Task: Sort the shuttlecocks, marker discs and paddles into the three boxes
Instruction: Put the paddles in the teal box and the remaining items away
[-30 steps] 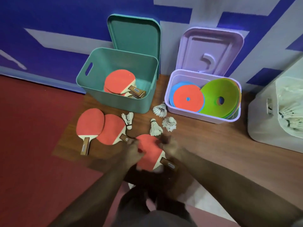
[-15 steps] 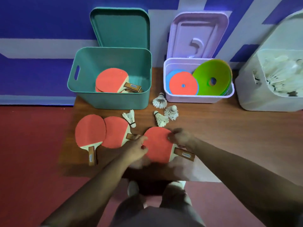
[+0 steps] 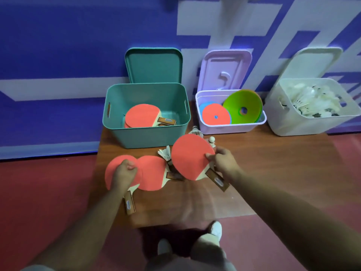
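Note:
My right hand (image 3: 223, 163) grips a red paddle (image 3: 190, 156) by the blade's right edge and holds it lifted and tilted above the wooden board (image 3: 254, 173). My left hand (image 3: 124, 176) rests, fingers curled, on the leftmost red paddle (image 3: 111, 169); whether it grips it is unclear. A second floor paddle (image 3: 151, 173) overlaps it on the right. Shuttlecocks (image 3: 165, 152) lie near the lifted paddle, partly hidden behind it. The teal box (image 3: 146, 133) holds paddles, the lilac box (image 3: 230, 128) holds marker discs, the white box (image 3: 304, 126) holds shuttlecocks.
Three lids lean on the blue and white wall behind the boxes: teal (image 3: 154, 65), lilac (image 3: 224, 69), white (image 3: 316, 61). Red floor (image 3: 39, 192) surrounds the board. My shoes (image 3: 215, 229) stand at the board's near edge.
My right hand has lifted the paddle off the board and moved it up toward the boxes. My left hand let go of it and moved left onto the leftmost paddle.

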{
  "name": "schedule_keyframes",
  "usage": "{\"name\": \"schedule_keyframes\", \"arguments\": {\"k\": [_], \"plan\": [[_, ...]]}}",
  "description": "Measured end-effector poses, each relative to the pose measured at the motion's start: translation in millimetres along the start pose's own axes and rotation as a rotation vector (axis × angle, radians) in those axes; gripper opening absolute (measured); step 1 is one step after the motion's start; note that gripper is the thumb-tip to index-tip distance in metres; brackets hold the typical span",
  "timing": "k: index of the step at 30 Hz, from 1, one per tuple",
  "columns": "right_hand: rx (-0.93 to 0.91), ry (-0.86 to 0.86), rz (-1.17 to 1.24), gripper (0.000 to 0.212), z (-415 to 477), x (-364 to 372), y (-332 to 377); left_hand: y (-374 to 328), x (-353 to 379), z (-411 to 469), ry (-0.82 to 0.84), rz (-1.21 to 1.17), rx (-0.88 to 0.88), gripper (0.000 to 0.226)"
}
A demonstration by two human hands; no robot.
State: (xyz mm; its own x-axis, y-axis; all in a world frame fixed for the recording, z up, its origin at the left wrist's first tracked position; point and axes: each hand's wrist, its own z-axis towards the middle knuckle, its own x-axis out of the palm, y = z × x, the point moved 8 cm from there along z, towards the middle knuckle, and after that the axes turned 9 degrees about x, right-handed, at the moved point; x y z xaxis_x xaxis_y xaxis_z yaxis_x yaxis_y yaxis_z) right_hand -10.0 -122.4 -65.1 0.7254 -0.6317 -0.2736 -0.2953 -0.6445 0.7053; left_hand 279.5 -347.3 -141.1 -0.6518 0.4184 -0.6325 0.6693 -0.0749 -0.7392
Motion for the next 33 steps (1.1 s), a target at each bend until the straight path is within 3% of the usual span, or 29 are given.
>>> {"name": "schedule_keyframes", "arguments": {"k": [4,8,14,19,21,23,25,26,33], "plan": [[0.093,0.090,0.061,0.006,4.6,52.3,-17.3,53.4,-32.5,14.8,-0.080,0.173,-0.169,0.044],[0.158,0.155,0.100,0.013,7.5,92.5,-27.1,95.0,-26.7,14.2,-0.001,0.242,-0.407,0.088],[0.226,0.198,0.131,0.017,10.6,128.1,-37.6,109.3,-21.9,10.7,0.009,0.314,-0.538,0.095],[0.237,0.247,0.131,0.017,11.1,143.0,-38.5,123.6,-28.1,8.0,0.044,0.200,-0.625,0.104],[0.236,0.260,0.124,0.017,9.3,147.0,-35.0,132.5,-32.8,9.1,0.018,0.159,-0.588,0.091],[0.230,0.276,0.118,0.018,7.0,151.1,-30.2,129.9,-37.6,8.6,-0.043,-0.005,-0.505,0.052],[0.216,0.291,0.122,0.016,-0.2,155.1,-23.6,119.7,-42.9,0.5,-0.115,-0.352,-0.463,0.014],[0.210,0.309,0.138,0.014,-4.9,158.5,-19.5,111.2,-44.9,-5.1,-0.117,-0.526,-0.463,0.007],[0.108,0.455,0.296,0.012,-46.6,183.4,38.6,24.0,-100.0,-25.3,-0.037,-0.868,-0.228,0.013]]}}
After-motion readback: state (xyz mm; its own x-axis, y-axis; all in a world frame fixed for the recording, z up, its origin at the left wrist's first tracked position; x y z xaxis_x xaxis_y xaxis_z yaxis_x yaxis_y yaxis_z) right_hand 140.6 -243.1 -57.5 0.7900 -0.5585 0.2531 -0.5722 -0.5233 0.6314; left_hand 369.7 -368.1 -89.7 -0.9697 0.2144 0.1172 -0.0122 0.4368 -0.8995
